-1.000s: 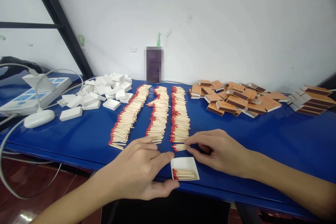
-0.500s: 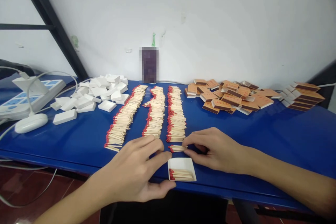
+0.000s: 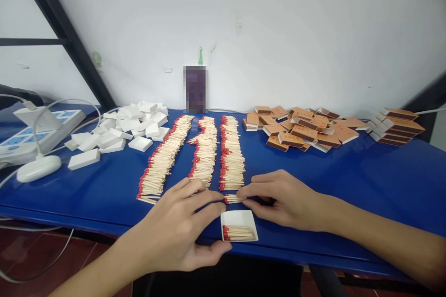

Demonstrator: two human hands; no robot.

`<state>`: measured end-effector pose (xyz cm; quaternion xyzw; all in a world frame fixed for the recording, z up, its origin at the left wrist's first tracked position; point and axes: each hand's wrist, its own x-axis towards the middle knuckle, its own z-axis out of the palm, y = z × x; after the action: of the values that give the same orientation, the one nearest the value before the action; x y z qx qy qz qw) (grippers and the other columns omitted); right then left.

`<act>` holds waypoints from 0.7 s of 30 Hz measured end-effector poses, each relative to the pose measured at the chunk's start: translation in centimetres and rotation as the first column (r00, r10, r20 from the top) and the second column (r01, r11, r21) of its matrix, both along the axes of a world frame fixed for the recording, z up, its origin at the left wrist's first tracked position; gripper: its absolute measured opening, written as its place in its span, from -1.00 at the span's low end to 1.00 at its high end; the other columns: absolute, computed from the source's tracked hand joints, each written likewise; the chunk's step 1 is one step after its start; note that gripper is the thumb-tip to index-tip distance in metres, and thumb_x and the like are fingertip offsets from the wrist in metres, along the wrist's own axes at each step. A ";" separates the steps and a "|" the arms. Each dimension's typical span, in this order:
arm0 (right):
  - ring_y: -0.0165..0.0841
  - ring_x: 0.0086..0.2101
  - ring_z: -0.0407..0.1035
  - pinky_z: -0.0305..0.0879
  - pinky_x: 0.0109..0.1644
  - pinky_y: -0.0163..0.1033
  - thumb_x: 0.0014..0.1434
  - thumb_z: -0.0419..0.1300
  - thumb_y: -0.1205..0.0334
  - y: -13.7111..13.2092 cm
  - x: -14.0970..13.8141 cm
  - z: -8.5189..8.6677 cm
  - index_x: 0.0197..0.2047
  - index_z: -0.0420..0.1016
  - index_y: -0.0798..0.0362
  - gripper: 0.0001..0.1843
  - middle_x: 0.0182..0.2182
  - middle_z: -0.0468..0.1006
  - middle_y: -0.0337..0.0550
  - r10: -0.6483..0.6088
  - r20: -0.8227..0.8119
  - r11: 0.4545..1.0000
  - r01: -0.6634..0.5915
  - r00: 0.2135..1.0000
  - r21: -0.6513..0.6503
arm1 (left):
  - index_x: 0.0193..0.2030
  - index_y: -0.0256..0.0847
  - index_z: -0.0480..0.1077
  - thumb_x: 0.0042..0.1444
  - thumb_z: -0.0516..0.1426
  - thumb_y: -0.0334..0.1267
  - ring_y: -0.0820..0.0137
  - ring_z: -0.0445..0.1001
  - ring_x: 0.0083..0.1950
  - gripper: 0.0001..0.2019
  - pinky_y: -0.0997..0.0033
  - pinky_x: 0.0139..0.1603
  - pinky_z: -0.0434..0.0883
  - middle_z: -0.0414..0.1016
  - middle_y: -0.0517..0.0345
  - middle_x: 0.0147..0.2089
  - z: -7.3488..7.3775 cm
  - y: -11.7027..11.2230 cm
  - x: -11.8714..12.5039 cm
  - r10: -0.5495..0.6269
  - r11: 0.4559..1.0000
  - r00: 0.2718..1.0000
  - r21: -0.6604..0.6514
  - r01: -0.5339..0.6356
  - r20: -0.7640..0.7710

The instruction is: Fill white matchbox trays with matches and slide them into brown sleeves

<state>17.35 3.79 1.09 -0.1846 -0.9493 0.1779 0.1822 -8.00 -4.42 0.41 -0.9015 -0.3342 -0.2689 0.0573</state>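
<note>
my right hand pinched a small bunch of matches at 12 o'clock of the white tray; my left hand lay flat, fingers apart, touching it. the tray held few matches and three long rows lay beyond, so little seemed done. empty trays at 10 and orange sleeves at 2 o'clock blocked nothing.

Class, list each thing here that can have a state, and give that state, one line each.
white tray, open, partly filled with matches
small bundle of matches, flat on the table, pinched by the right hand, with the open left hand touching its heads
match rows, three, lying flat, red heads leftward
white trays pile, loose heap
orange sleeves, loose heap
</note>
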 end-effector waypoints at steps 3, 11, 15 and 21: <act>-0.49 -0.54 0.26 0.08 -0.44 -0.36 0.36 0.11 0.28 0.0 -0.1 0.0 -0.09 0.62 0.06 -0.77 -0.49 0.46 -0.25 0.004 0.008 1.000 -0.004 1.000 0.004 | -0.01 -0.24 0.49 0.16 0.24 -0.14 0.17 0.51 -0.02 -0.69 0.09 0.08 0.47 0.61 0.04 -0.02 -0.1 0.1 0.0 -0.002 1.000 1.000 -0.002 0.002 0.005; -0.49 -0.54 0.26 0.09 -0.43 -0.36 0.36 0.10 0.30 0.0 -0.2 0.3 -0.09 0.60 0.06 -0.77 -0.50 0.45 -0.27 0.002 0.034 1.000 -0.001 0.999 -0.001 | 0.01 -0.24 0.48 0.16 0.24 -0.16 0.18 0.51 -0.01 -0.68 0.10 0.13 0.47 0.61 0.04 0.00 -0.1 0.2 0.0 -0.016 0.999 1.000 -0.038 0.016 0.004; -0.50 -0.55 0.25 0.09 -0.44 -0.38 0.36 0.12 0.28 -0.1 -0.2 0.1 -0.04 0.59 0.05 -0.77 -0.49 0.46 -0.28 -0.005 0.014 1.000 0.005 1.000 -0.007 | 0.01 -0.25 0.48 0.18 0.23 -0.14 0.17 0.51 0.00 -0.68 0.11 0.12 0.47 0.61 0.04 0.02 -0.1 0.1 -0.1 -0.020 0.999 1.000 -0.037 0.020 -0.001; -0.50 -0.56 0.21 0.08 -0.45 -0.37 0.36 0.13 0.25 0.0 -0.3 -0.3 -0.19 0.57 0.09 -0.81 -0.53 0.44 -0.29 -0.020 -0.023 1.000 0.020 1.000 0.005 | 0.01 -0.25 0.49 0.19 0.22 -0.11 0.13 0.49 0.05 -0.67 0.08 0.14 0.46 0.57 -0.01 0.07 -0.2 0.1 -0.1 -0.005 1.000 1.000 -0.027 0.005 -0.018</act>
<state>17.07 3.75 0.78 -0.1915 -0.9456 0.1756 0.1956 -8.08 -4.29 0.24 -0.9054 -0.3351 -0.2564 0.0475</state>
